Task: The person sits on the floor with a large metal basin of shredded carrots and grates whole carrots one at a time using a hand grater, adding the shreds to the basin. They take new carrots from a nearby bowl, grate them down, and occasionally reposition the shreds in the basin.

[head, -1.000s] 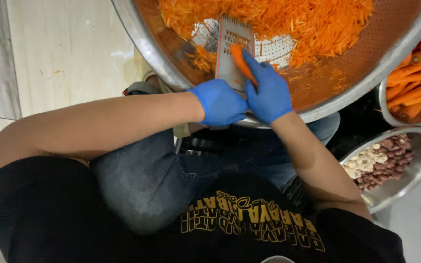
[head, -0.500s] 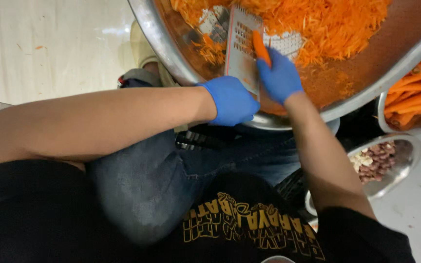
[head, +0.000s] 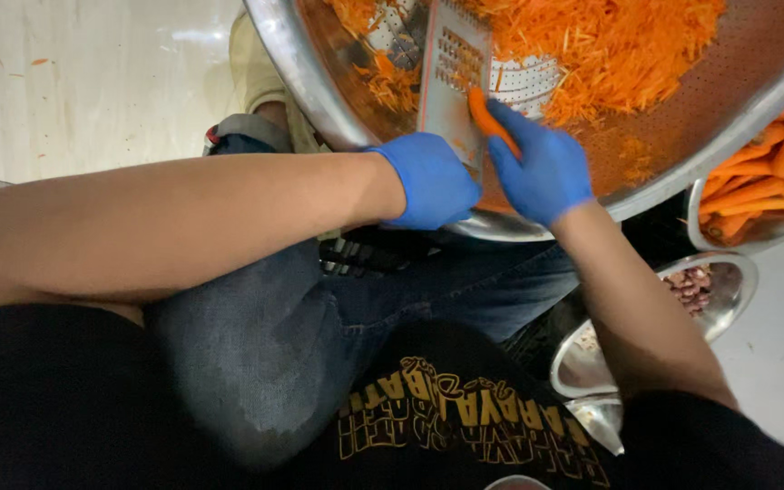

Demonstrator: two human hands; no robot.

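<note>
Since the picture half a second before, my right hand [head: 542, 172] had slid the carrot piece [head: 487, 116] down the grater [head: 451, 77], from near the top of the blade face to its lower half, while my left hand [head: 433, 180] had stayed at the grater's foot.

Much was cut off or unclear. The big steel bowl [head: 319, 95] ran off the top and right edges, so I saw only part of the heap of grated carrot [head: 619, 54] inside it. The grater's top was cropped too. The carrot piece was mostly covered by my gloved fingers, with only a short orange stub showing. How my left fingers gripped the grater I could not tell, since they curled out of sight beneath it.

Both hands wore blue gloves. The right was closed around the carrot piece, fingers pressing it against the grater face. The left was closed on the grater's lower end, at the bowl's near rim.

To the right sat a pan of whole carrots [head: 764, 172], and below it a small steel dish [head: 728, 299] holding something dark and speckled, too blurred to name. The floor [head: 93, 91] at upper left was pale and glossy, with a few orange shreds on it.
</note>
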